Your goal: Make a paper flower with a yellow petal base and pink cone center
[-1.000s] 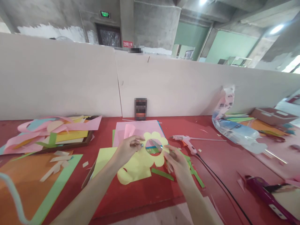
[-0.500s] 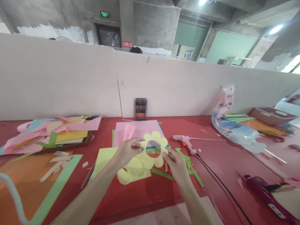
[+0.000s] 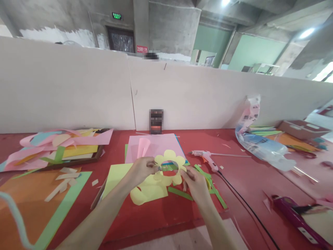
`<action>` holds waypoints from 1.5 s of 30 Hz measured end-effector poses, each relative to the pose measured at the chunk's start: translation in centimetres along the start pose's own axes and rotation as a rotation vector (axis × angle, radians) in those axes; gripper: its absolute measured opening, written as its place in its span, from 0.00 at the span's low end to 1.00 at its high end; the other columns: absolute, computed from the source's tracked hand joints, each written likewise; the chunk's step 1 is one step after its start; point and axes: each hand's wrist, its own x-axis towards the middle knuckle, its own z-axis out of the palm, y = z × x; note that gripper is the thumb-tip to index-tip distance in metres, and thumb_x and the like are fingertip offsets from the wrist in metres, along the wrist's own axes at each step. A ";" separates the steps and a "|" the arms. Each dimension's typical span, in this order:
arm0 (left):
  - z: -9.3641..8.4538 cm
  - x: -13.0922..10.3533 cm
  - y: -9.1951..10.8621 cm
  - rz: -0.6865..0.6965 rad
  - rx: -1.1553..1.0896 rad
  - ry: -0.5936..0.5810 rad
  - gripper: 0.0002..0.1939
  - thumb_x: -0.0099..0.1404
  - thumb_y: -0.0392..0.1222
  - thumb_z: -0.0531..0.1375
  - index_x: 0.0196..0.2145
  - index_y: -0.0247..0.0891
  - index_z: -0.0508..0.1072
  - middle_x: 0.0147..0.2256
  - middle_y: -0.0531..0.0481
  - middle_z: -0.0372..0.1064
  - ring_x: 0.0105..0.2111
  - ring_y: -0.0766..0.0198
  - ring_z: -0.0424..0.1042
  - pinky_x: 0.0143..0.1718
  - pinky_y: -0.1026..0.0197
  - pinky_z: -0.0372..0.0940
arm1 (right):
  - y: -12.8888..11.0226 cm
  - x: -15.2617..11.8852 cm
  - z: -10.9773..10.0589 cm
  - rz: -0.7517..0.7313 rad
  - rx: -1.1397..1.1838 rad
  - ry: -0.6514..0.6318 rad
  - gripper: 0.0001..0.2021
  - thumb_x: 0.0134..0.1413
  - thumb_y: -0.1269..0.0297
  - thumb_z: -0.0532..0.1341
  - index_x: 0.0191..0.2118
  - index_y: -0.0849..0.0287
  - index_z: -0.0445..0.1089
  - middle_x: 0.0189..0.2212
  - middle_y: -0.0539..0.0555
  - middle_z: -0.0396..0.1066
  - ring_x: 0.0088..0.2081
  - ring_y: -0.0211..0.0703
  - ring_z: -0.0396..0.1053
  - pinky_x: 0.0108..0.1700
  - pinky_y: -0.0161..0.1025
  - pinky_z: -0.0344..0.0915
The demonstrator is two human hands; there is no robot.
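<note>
Paper flower ring [image 3: 170, 156]: thin, matte, rounded petals, big round cutout. Pale yellow, tilted, held above the table [image 3: 241, 180], short of its far edge. Left hand [image 3: 142, 170]: grip pinching the left petals. Right hand [image 3: 195, 177]: grip pinching a right petal. Smooth pink sheet [image 3: 163, 144] nearer far edge; plastic glue gun [image 3: 208, 159] toward right edge.

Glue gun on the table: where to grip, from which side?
I'd take the glue gun by its handle, coming from the near right: the handle slants that way, away from the nozzle, which points left. Mind the cord at the handle's end.
</note>
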 end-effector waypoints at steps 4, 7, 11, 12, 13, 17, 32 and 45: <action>0.1 0.0 0.3 -0.022 -0.099 -0.036 0.13 0.50 0.49 0.60 0.25 0.35 0.68 0.30 0.46 0.73 0.32 0.60 0.71 0.33 0.60 0.66 | 0.0 0.1 -0.1 0.010 0.008 0.002 0.14 0.51 0.54 0.56 0.33 0.60 0.69 0.11 0.44 0.57 0.13 0.33 0.55 0.18 0.31 0.51; 0.2 -0.2 0.8 -0.066 -0.108 -0.039 0.14 0.50 0.50 0.60 0.25 0.35 0.68 0.30 0.45 0.73 0.29 0.63 0.71 0.32 0.61 0.67 | 0.2 0.1 -0.1 0.023 -0.021 0.021 0.14 0.50 0.53 0.56 0.29 0.60 0.68 0.09 0.43 0.55 0.12 0.34 0.54 0.17 0.32 0.50; 0.2 -0.4 1.0 -0.087 -0.103 -0.033 0.14 0.50 0.50 0.60 0.24 0.35 0.68 0.25 0.48 0.71 0.25 0.65 0.69 0.29 0.62 0.67 | 0.1 0.0 -0.1 0.003 -0.093 0.045 0.15 0.51 0.52 0.56 0.25 0.59 0.66 0.10 0.44 0.55 0.14 0.34 0.54 0.19 0.32 0.50; 0.2 -0.4 1.0 -0.090 -0.103 -0.032 0.14 0.50 0.51 0.60 0.23 0.35 0.68 0.23 0.50 0.69 0.23 0.66 0.69 0.28 0.62 0.67 | 0.1 0.0 -0.1 -0.002 -0.104 0.049 0.15 0.51 0.52 0.56 0.25 0.59 0.66 0.10 0.44 0.56 0.14 0.34 0.54 0.20 0.32 0.50; 0.2 -0.4 0.9 -0.092 -0.105 -0.031 0.14 0.50 0.51 0.60 0.23 0.35 0.67 0.22 0.51 0.68 0.22 0.66 0.68 0.28 0.61 0.67 | 0.0 0.0 -0.2 -0.004 -0.112 0.051 0.15 0.51 0.52 0.56 0.25 0.58 0.66 0.10 0.44 0.56 0.15 0.35 0.54 0.20 0.33 0.50; 0.2 -0.3 0.6 -0.069 -0.108 -0.026 0.15 0.51 0.52 0.59 0.22 0.36 0.66 0.21 0.52 0.67 0.21 0.66 0.68 0.28 0.61 0.66 | -0.1 -0.1 -0.2 0.004 -0.128 0.063 0.15 0.50 0.51 0.56 0.25 0.58 0.66 0.10 0.44 0.56 0.15 0.36 0.54 0.21 0.34 0.51; 0.3 -0.1 0.2 -0.005 -0.038 -0.004 0.13 0.52 0.51 0.56 0.24 0.37 0.65 0.21 0.53 0.65 0.24 0.65 0.67 0.30 0.62 0.65 | -0.4 -0.2 -0.3 -0.010 -0.163 0.068 0.15 0.52 0.52 0.54 0.25 0.57 0.64 0.11 0.45 0.56 0.16 0.36 0.53 0.22 0.34 0.49; 0.3 -0.1 0.4 -0.033 -0.041 0.000 0.11 0.53 0.48 0.55 0.27 0.36 0.67 0.24 0.51 0.67 0.27 0.64 0.68 0.32 0.62 0.65 | -0.6 -0.3 -0.1 -0.050 -0.161 0.058 0.13 0.54 0.55 0.54 0.26 0.57 0.64 0.12 0.44 0.56 0.16 0.35 0.55 0.22 0.32 0.52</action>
